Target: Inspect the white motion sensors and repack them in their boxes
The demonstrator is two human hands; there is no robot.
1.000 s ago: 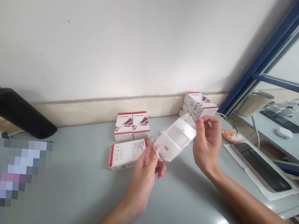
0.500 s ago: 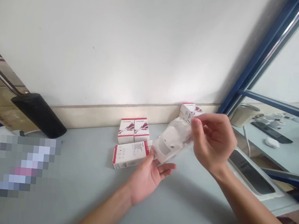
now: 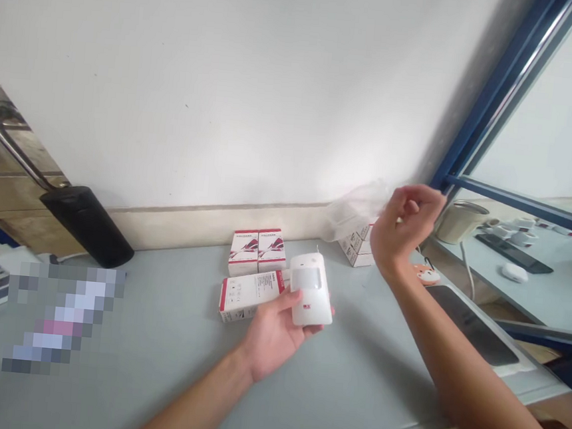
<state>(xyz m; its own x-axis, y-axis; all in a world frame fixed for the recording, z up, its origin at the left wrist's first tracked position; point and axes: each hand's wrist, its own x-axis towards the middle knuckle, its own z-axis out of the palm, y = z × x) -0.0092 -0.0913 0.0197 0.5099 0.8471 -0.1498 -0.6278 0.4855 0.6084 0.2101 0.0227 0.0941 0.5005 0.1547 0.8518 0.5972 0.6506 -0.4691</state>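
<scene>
Well, my left hand (image 3: 275,334) grips a white device (image 3: 313,290) over the middle of the desk (image 3: 176,378), thumb across its front and fingertips showing past its right side. Just behind and to the left, a red-and-white box (image 3: 249,293) lies on the desk. My right hand (image 3: 406,225) is raised towards the right edge, fingers curled narrow, seemingly pinching a clear bag (image 3: 349,210) — blurred, so I can't tell exactly where. A pair of boxes (image 3: 257,252) sits nearer the back edge, and the bag partly veils some stacked boxes (image 3: 359,251) by that edge, farther right. As I judge it, the step in hand is parting device from bag — the device is already bare. The next move calls for a firm left-hand hold and the bag laid aside.
</scene>
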